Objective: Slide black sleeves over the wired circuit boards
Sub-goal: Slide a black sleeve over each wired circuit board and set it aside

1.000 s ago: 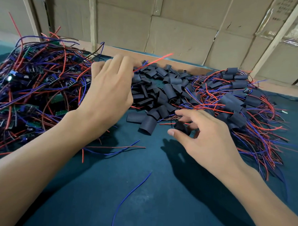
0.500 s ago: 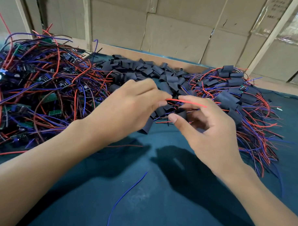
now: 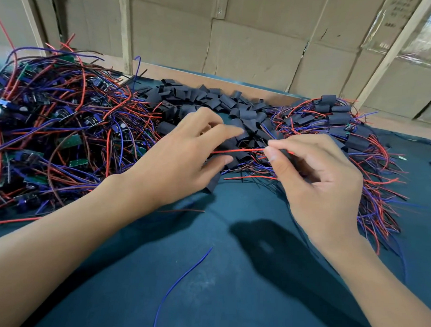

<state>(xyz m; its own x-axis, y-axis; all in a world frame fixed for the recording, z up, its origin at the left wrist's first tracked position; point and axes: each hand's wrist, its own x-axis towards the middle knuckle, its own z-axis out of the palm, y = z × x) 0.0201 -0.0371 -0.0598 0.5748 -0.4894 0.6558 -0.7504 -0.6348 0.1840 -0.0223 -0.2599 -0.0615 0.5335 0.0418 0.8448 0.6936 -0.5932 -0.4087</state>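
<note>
crowding both hands (image 3: 175, 159): bare boards (image 3: 52, 123) left, loose sleeves (image 3: 211, 102) behind.

Assembly workshop: wired board heap (image 3: 52, 133), sleeve pile (image 3: 211, 102), cardboard cartons (image 3: 250, 49).

Both hands, left (image 3: 183, 159) and right (image 3: 323, 181), pinch a red wire (image 3: 239, 151) above black sleeves (image 3: 245, 115).
</note>
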